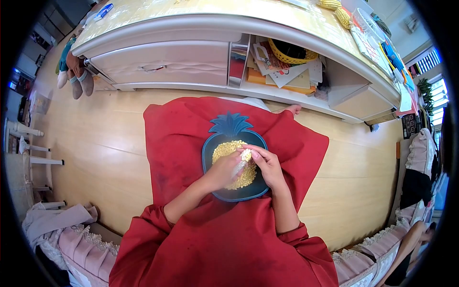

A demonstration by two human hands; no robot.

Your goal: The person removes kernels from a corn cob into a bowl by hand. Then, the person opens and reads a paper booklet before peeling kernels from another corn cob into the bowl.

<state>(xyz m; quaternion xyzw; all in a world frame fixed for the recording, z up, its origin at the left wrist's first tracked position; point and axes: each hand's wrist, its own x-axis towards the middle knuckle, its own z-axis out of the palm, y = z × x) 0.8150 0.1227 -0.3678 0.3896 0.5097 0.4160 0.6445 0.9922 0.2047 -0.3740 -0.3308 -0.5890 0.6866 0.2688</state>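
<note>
A pineapple-shaped dark blue bowl (pixel 208 179) rests on the red cloth over my lap, with loose yellow corn kernels (pixel 228 149) in it. Above the kernels I hold a corn cob (pixel 245 156), largely whitish with some yellow on it. My left hand (pixel 223 169) is closed round the cob from the left and looks slightly blurred. From the other side my right hand (pixel 269 168) grips the cob's upper end, thumb and fingers pressed against it. Part of the cob is hidden by the fingers.
A long cabinet (pixel 162 62) with a glossy top stands ahead. Its open shelf holds papers (pixel 289 74) and a yellow basket (pixel 282 56). More corn cobs (pixel 342 18) lie on top at the right. A white stool (pixel 40 160) is at the left, and sofa cushions (pixel 88 248) are behind.
</note>
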